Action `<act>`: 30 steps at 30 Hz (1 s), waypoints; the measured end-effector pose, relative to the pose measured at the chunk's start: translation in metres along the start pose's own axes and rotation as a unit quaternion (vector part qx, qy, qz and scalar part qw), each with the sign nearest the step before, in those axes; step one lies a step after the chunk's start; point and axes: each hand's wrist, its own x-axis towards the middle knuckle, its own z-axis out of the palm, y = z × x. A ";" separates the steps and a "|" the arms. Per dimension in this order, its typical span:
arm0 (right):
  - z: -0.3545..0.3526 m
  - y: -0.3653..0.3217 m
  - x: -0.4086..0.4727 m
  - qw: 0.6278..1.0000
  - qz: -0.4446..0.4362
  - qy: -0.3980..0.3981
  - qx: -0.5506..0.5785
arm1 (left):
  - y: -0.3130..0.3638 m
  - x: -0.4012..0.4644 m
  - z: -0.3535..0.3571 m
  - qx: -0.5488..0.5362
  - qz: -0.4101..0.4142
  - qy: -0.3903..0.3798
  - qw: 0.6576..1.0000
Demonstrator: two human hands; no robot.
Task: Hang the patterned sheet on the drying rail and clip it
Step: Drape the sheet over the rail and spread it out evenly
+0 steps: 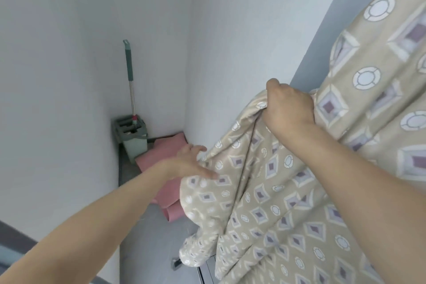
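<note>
Right hand: our right hand (289, 105) grips a bunch of the patterned sheet (272, 203) tight.
Left hand: our left hand (192, 160) pinches the sheet's edge, lower and to the left of the right one.
Sheet: it hangs down from both hands.
Rail: we cannot see it.
Trouble: the low end may drag on the floor and get dirty.
Words: none we can read.

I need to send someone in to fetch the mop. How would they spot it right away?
Look to the far corner where the two pale walls meet. A grey-green mop bucket stands on the floor there, beside rolled pink mats. The mop stands upright in it: the only tall thin thing, with a metal pole and a green handle.
</note>
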 end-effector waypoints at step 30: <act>0.018 -0.008 -0.026 0.945 -0.155 -0.233 -0.170 | -0.125 0.048 0.091 0.312 -0.155 -0.078 0.934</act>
